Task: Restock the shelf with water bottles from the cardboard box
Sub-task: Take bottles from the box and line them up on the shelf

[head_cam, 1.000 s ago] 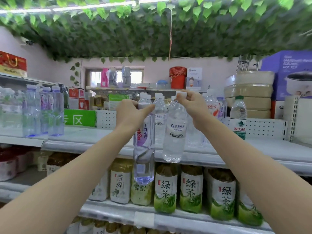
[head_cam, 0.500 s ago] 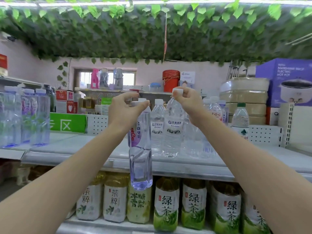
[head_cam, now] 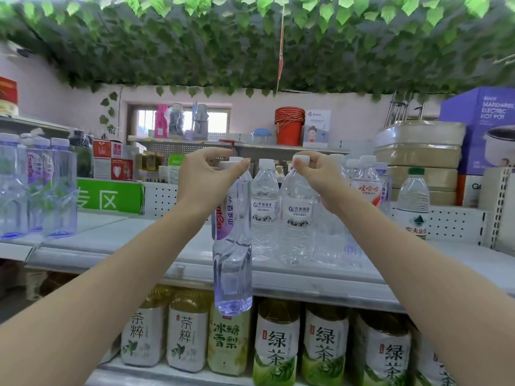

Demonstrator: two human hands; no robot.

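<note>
Placement step: the right hand (head_cam: 317,174) pinches the white cap of a clear ribbed plastic water bottle with a white label (head_cam: 296,218), which stands upright at the white metal shelf (head_cam: 111,246) beside a matching bottle (head_cam: 264,215); release seems due. The left hand (head_cam: 206,179), fingers curled, grips the neck of a tall purple-tinted plastic bottle (head_cam: 232,263) hanging before the shelf edge. Its long axis is vertical, cap up, and it needs lifting over the lip.
</note>
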